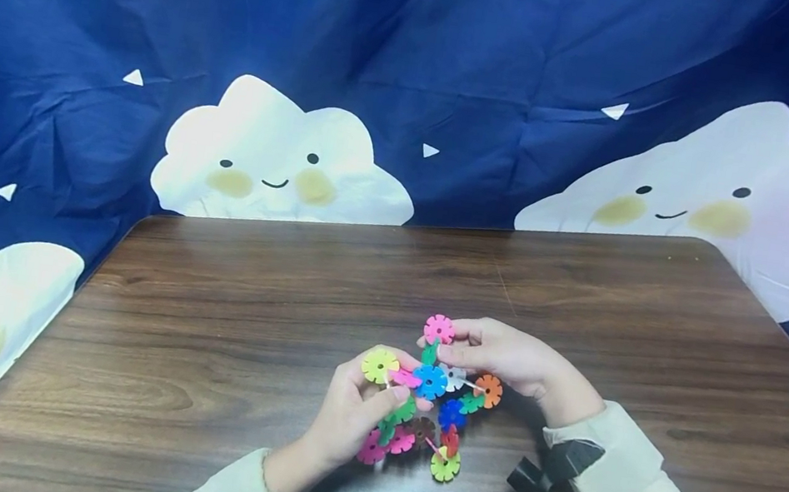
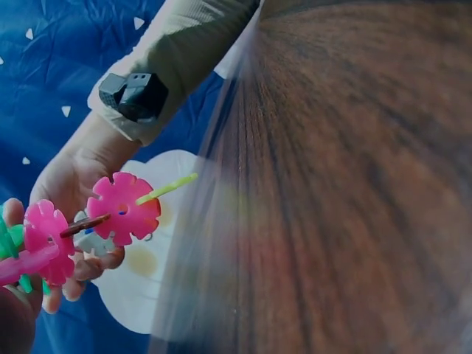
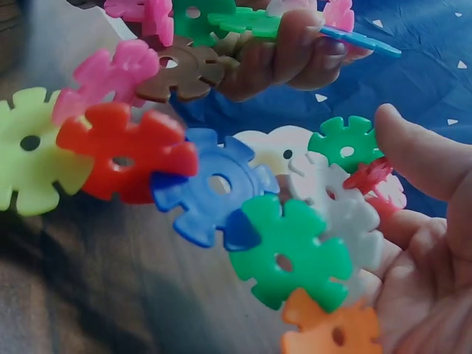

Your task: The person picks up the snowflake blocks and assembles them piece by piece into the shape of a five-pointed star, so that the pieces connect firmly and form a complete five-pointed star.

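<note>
Both hands hold up a chain of interlocking plastic flower discs (image 1: 430, 382) in pink, green, blue, white, orange, red, brown and yellow. My left hand (image 1: 351, 404) grips the chain's left side, with the thumb over a green disc and a yellow disc (image 1: 379, 366) above it. At the top, my right hand (image 1: 500, 353) pinches the chain near a green disc (image 3: 346, 144) and a pink disc (image 1: 439, 329). In the right wrist view, a red disc (image 3: 125, 153), a dark blue disc (image 3: 214, 186) and an orange disc (image 3: 333, 326) hang linked between the hands.
A brown wood-grain table (image 1: 244, 292) lies under the hands. Behind it hangs a blue cloth (image 1: 482, 56) printed with white clouds. A black wrist device (image 1: 552, 470) sits on the right sleeve, just above the tabletop.
</note>
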Action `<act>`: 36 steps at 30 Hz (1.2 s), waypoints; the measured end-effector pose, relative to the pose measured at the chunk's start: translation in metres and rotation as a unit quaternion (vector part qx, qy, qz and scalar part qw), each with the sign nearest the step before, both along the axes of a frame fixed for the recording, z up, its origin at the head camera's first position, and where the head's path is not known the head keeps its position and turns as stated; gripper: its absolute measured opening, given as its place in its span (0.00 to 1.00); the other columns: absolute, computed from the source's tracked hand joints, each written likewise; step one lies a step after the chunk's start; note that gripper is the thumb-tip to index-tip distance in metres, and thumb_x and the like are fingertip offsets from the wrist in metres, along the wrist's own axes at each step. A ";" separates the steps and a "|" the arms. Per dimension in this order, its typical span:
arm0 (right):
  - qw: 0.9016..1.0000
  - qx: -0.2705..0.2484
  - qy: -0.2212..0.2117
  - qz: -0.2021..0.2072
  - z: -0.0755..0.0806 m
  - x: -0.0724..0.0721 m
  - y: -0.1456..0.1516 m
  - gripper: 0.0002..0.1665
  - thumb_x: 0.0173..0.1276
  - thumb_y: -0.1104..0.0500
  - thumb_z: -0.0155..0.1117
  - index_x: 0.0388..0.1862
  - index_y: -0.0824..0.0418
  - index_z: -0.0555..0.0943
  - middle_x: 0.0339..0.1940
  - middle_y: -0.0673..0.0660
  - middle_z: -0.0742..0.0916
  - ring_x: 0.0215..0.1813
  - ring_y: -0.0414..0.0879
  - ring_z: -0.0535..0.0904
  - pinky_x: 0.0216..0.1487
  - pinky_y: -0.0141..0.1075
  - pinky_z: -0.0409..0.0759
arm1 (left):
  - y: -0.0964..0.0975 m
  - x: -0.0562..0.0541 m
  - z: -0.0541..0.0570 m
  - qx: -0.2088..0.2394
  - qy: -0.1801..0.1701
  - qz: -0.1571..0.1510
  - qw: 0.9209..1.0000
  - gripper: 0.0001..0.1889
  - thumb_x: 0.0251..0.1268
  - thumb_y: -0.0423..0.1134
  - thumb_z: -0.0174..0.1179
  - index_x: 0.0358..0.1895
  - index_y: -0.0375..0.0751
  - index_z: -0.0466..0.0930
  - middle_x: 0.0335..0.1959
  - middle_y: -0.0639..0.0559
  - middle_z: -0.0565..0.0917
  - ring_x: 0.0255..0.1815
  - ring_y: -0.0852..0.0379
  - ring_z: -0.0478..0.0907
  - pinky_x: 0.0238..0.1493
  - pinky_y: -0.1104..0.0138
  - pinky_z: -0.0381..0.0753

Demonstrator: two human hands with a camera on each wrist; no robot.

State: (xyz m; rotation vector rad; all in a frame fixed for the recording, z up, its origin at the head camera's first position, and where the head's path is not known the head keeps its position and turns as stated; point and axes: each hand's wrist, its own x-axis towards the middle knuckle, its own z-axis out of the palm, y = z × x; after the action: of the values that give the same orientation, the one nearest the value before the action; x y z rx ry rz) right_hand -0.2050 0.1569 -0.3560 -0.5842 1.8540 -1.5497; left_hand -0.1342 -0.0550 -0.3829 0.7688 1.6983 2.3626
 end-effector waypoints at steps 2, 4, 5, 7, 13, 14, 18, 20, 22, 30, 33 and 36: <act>1.000 -0.003 -0.007 -0.006 -0.002 0.000 0.000 0.28 0.68 0.54 0.57 0.58 0.74 0.69 0.32 0.50 0.81 0.34 0.40 0.75 0.38 0.31 0.78 | 0.000 0.000 0.000 -0.002 0.002 0.003 1.000 0.17 0.59 0.26 0.49 0.46 0.12 0.63 0.34 0.56 0.82 0.33 0.61 0.83 0.38 0.65 0.83; 1.000 -0.013 -0.012 -0.015 -0.003 0.000 0.001 0.28 0.68 0.54 0.57 0.58 0.74 0.70 0.32 0.50 0.81 0.33 0.40 0.75 0.37 0.30 0.77 | 0.000 0.000 0.000 -0.001 0.007 0.006 1.000 0.16 0.59 0.26 0.49 0.46 0.12 0.64 0.34 0.56 0.82 0.33 0.61 0.83 0.37 0.65 0.83; 1.000 -0.019 -0.013 -0.020 -0.004 0.000 0.001 0.28 0.68 0.54 0.57 0.58 0.74 0.70 0.29 0.49 0.80 0.31 0.40 0.74 0.35 0.29 0.76 | 0.000 0.000 0.000 -0.001 0.009 0.009 1.000 0.16 0.59 0.26 0.49 0.46 0.13 0.64 0.34 0.56 0.82 0.33 0.61 0.83 0.37 0.65 0.83; 0.999 -0.033 -0.012 -0.032 -0.005 0.000 0.001 0.28 0.67 0.54 0.58 0.57 0.74 0.70 0.29 0.48 0.80 0.30 0.39 0.72 0.34 0.28 0.74 | 0.001 -0.001 -0.001 -0.002 0.015 0.016 1.000 0.16 0.59 0.25 0.49 0.46 0.13 0.65 0.34 0.55 0.82 0.33 0.61 0.83 0.37 0.65 0.84; 0.995 -0.069 -0.007 -0.077 -0.005 0.002 0.004 0.26 0.65 0.57 0.60 0.55 0.75 0.72 0.34 0.47 0.84 0.35 0.38 0.75 0.38 0.28 0.76 | 0.001 -0.004 -0.002 -0.011 0.043 0.050 0.998 0.13 0.59 0.24 0.49 0.44 0.14 0.67 0.33 0.26 0.78 0.34 0.62 0.83 0.37 0.68 0.83; 0.994 -0.071 -0.005 -0.084 -0.005 0.003 0.005 0.26 0.65 0.57 0.60 0.55 0.74 0.72 0.36 0.47 0.85 0.37 0.39 0.76 0.39 0.29 0.76 | 0.000 -0.004 -0.002 -0.013 0.046 0.055 0.997 0.13 0.59 0.23 0.49 0.44 0.14 0.67 0.34 0.22 0.76 0.34 0.62 0.83 0.37 0.67 0.83; 0.991 -0.074 -0.003 -0.111 -0.002 0.008 0.006 0.25 0.64 0.58 0.61 0.55 0.73 0.73 0.41 0.47 0.86 0.42 0.40 0.77 0.45 0.31 0.77 | -0.001 -0.006 0.000 -0.020 0.035 0.072 0.997 0.13 0.60 0.24 0.49 0.45 0.15 0.67 0.34 0.19 0.75 0.34 0.61 0.83 0.37 0.66 0.84; 0.989 -0.074 -0.004 -0.125 0.000 0.010 0.005 0.24 0.64 0.58 0.61 0.55 0.71 0.74 0.39 0.45 0.86 0.39 0.40 0.76 0.42 0.31 0.76 | -0.001 -0.007 0.001 -0.025 0.024 0.080 0.996 0.14 0.60 0.25 0.50 0.46 0.16 0.67 0.34 0.20 0.75 0.33 0.61 0.83 0.37 0.66 0.84; 0.987 -0.072 -0.004 -0.141 0.002 0.013 0.004 0.23 0.63 0.58 0.61 0.54 0.70 0.75 0.32 0.44 0.85 0.35 0.40 0.74 0.39 0.31 0.74 | -0.002 -0.008 0.002 -0.031 0.013 0.086 0.996 0.14 0.61 0.25 0.50 0.46 0.16 0.67 0.34 0.21 0.76 0.33 0.61 0.83 0.37 0.66 0.84; 0.985 -0.078 0.010 -0.155 0.009 0.022 0.001 0.21 0.62 0.58 0.62 0.52 0.68 0.76 0.32 0.47 0.85 0.37 0.42 0.75 0.37 0.33 0.76 | -0.004 -0.010 0.002 -0.051 0.006 0.095 0.994 0.14 0.62 0.27 0.51 0.48 0.19 0.68 0.35 0.20 0.77 0.34 0.62 0.83 0.39 0.66 0.83; 0.986 -0.083 0.015 -0.147 0.010 0.025 0.000 0.21 0.63 0.58 0.62 0.52 0.68 0.77 0.33 0.48 0.85 0.37 0.42 0.76 0.38 0.33 0.77 | -0.004 -0.010 0.001 -0.056 0.013 0.088 0.994 0.14 0.62 0.27 0.51 0.48 0.20 0.68 0.35 0.20 0.76 0.35 0.63 0.82 0.41 0.64 0.83; 0.986 -0.089 0.016 -0.144 0.011 0.027 -0.001 0.19 0.62 0.59 0.62 0.51 0.66 0.78 0.32 0.48 0.85 0.34 0.41 0.76 0.35 0.31 0.77 | -0.004 -0.010 0.001 -0.060 0.020 0.083 0.995 0.14 0.62 0.27 0.51 0.48 0.20 0.68 0.36 0.20 0.76 0.36 0.63 0.82 0.43 0.65 0.83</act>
State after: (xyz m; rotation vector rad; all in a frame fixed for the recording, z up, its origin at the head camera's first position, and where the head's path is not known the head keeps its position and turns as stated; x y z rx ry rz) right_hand -0.1784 0.1561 -0.3454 -0.4341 1.9005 -1.9187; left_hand -0.1443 -0.0591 -0.3821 0.6831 1.9715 2.3353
